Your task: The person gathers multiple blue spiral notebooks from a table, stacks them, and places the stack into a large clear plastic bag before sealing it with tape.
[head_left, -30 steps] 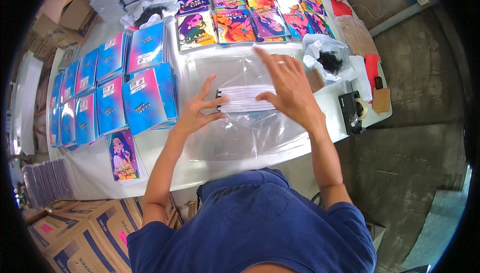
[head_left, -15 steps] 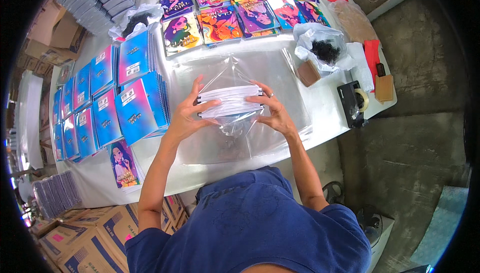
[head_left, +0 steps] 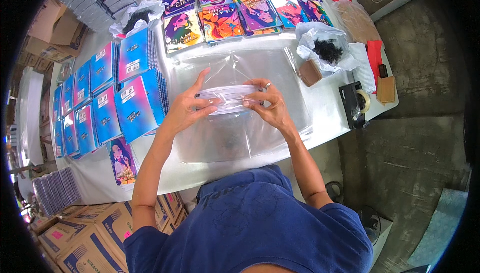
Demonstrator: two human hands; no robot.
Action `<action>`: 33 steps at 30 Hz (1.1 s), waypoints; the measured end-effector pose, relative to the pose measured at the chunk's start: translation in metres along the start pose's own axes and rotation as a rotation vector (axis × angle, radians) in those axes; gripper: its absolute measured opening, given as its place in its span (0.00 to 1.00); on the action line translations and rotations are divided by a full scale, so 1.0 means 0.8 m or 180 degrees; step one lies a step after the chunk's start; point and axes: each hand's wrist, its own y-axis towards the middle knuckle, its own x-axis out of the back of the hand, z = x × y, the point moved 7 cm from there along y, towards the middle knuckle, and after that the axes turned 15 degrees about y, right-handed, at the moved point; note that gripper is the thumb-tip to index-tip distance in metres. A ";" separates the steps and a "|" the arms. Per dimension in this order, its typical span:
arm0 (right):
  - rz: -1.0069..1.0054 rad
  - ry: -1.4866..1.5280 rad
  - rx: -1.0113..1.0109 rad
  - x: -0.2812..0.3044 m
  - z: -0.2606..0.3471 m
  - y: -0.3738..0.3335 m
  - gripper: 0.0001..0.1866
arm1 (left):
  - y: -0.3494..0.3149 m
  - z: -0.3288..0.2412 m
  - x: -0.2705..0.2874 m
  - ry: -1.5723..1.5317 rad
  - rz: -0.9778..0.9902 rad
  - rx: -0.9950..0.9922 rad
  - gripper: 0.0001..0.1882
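My left hand (head_left: 189,107) and my right hand (head_left: 270,104) grip the two ends of a notebook stack (head_left: 231,94), its white page edges facing up. Clear plastic film lies over the stack and bunches under my fingers. On the left, the forefinger points up and away while the thumb and other fingers press the end. My right fingers are bent and pinch the film at the other end; a ring shows on one of them. Underneath, flat clear plastic sheets (head_left: 215,145) cover the table. The stack's lower part is hidden.
Blue-pink spiral notebooks (head_left: 137,105) stand in piles at left, and colourful ones (head_left: 220,20) lie along the back. To the right are a white bag of black ties (head_left: 326,50), a brown block (head_left: 310,73) and a tape dispenser (head_left: 352,104). Cardboard boxes (head_left: 92,240) sit below left.
My right hand has moved inward over the stack's end, its fingers bending more tightly. The film has been drawn closer round the stack, and its loose fold on the near side has flattened.
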 end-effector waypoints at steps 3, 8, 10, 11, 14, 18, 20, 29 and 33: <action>-0.0021 -0.0256 0.0071 0.001 0.002 0.013 0.08 | 0.017 -0.006 0.006 -0.0026 0.0074 0.0034 0.15; -0.0290 0.0100 -0.0464 0.005 0.004 0.035 0.11 | 0.027 0.005 0.010 0.0474 -0.0741 -0.0526 0.19; -0.0276 0.0469 -0.0693 0.008 -0.012 0.040 0.13 | 0.034 0.015 0.011 -0.0083 -0.0827 -0.0159 0.22; -0.0214 0.0560 -0.0865 0.010 -0.018 0.042 0.12 | 0.038 0.019 0.010 -0.0507 -0.0822 0.0160 0.23; 0.0140 0.0659 -0.1486 0.002 -0.027 0.048 0.10 | 0.047 0.066 -0.021 -0.1478 0.0470 0.0818 0.24; -0.0001 0.0860 -0.1499 0.005 -0.037 0.048 0.08 | 0.056 0.064 -0.035 -0.1237 0.1932 0.1072 0.25; -0.0003 0.0856 -0.1325 0.004 -0.037 0.052 0.06 | 0.063 0.055 -0.027 -0.1295 0.1761 0.0747 0.24; 0.0133 0.0961 -0.1309 -0.010 -0.016 0.054 0.10 | 0.066 0.061 -0.030 -0.1106 0.1747 0.0138 0.19; 0.0347 0.0477 -0.0902 -0.014 -0.005 0.058 0.15 | 0.071 0.049 -0.023 -0.1096 0.1629 -0.0137 0.19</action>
